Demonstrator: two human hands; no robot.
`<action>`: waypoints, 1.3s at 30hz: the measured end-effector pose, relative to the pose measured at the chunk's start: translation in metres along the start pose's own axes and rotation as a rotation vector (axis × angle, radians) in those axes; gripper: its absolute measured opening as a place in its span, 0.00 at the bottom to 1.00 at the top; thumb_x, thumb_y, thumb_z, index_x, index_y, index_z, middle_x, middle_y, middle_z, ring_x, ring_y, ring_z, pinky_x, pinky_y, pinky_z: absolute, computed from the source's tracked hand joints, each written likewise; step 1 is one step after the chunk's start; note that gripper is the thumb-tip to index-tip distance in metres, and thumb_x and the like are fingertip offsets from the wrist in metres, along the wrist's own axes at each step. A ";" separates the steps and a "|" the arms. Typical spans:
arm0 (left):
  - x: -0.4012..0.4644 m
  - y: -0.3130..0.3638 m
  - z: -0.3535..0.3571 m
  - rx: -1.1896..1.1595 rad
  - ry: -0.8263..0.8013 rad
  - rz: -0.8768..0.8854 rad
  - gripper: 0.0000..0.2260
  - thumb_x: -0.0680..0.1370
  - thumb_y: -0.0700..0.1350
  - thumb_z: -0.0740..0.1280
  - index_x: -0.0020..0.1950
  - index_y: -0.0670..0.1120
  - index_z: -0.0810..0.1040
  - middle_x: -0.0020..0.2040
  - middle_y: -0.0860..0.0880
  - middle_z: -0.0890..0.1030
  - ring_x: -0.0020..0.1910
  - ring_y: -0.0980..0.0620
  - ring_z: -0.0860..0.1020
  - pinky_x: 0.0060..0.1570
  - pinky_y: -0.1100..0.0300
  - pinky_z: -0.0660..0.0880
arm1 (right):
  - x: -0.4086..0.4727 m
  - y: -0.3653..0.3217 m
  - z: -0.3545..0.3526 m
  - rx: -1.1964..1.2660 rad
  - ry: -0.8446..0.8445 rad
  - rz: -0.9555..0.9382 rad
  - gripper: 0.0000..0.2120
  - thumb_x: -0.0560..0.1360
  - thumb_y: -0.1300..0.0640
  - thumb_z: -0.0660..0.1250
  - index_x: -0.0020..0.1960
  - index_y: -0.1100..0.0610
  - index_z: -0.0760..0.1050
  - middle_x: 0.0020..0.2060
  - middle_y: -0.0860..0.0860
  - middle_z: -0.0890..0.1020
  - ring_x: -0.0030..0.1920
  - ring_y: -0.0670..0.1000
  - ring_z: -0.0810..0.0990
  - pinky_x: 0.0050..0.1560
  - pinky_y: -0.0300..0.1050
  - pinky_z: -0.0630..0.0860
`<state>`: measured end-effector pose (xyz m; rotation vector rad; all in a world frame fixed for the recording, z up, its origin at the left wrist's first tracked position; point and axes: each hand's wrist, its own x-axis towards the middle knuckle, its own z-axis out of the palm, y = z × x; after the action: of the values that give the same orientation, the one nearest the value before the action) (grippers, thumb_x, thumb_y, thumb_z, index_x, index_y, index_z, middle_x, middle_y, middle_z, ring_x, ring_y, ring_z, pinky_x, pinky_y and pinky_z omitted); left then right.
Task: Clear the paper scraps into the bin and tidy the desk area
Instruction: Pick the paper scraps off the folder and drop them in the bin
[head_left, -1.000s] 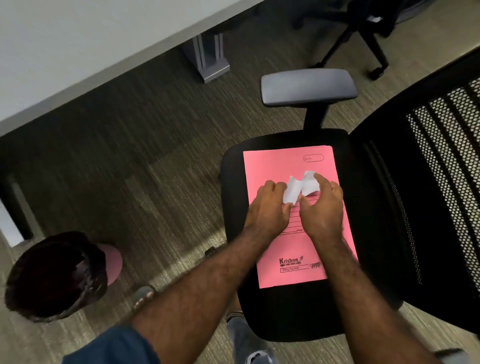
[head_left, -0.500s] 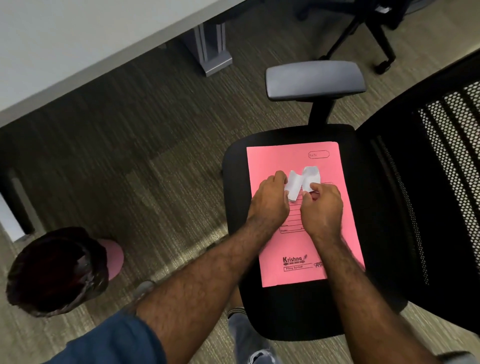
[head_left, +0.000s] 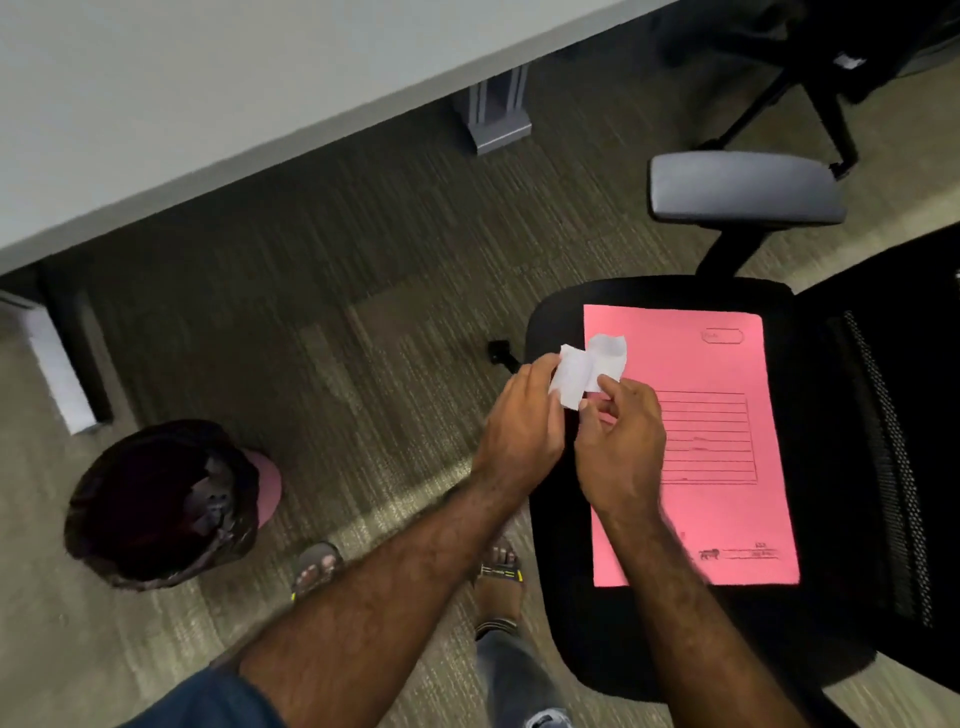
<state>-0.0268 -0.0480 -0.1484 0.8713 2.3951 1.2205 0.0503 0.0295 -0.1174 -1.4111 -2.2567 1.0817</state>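
Observation:
Both hands hold white paper scraps (head_left: 587, 366) over the left edge of a pink file folder (head_left: 727, 364) that lies flat on a black office chair seat (head_left: 561, 519). My left hand (head_left: 522, 431) pinches the scraps from the left side. My right hand (head_left: 621, 441) pinches them from the right, thumb and forefinger closed on the paper. A bin (head_left: 161, 501) lined with a dark bag stands on the floor at the lower left, well apart from the hands, with crumpled bits inside.
A grey desk top (head_left: 208, 93) spans the upper left, its leg (head_left: 496, 117) on the carpet. The chair has a grey armrest (head_left: 743, 187) and mesh back (head_left: 893, 441). A second chair's base (head_left: 810, 78) is at top right. My sandalled feet (head_left: 317, 566) are below.
Both hands have lifted the scraps off the middle of the folder and carried them left toward the seat's edge. The view has swung left, showing more of the bin.

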 end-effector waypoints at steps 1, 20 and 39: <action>-0.003 -0.007 -0.008 -0.002 0.023 -0.005 0.16 0.83 0.38 0.61 0.71 0.41 0.73 0.66 0.45 0.78 0.63 0.47 0.76 0.65 0.53 0.74 | -0.005 -0.006 0.008 -0.003 -0.012 -0.014 0.17 0.81 0.64 0.67 0.69 0.61 0.78 0.64 0.55 0.78 0.59 0.53 0.82 0.62 0.55 0.82; -0.128 -0.209 -0.218 0.055 0.331 -0.345 0.16 0.83 0.40 0.63 0.71 0.43 0.74 0.64 0.48 0.80 0.61 0.49 0.79 0.62 0.56 0.75 | -0.148 -0.134 0.225 -0.108 -0.442 -0.267 0.17 0.78 0.63 0.70 0.67 0.61 0.78 0.58 0.51 0.76 0.55 0.55 0.82 0.59 0.59 0.80; -0.228 -0.359 -0.352 0.144 0.439 -0.687 0.16 0.81 0.37 0.65 0.69 0.39 0.75 0.61 0.42 0.81 0.60 0.41 0.80 0.58 0.45 0.79 | -0.280 -0.201 0.389 -0.467 -0.895 -0.531 0.21 0.81 0.58 0.67 0.73 0.58 0.72 0.70 0.51 0.71 0.63 0.54 0.80 0.63 0.46 0.77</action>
<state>-0.1713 -0.5746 -0.2317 -0.2408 2.7751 1.0260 -0.1669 -0.4360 -0.1976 -0.3174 -3.3993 1.1667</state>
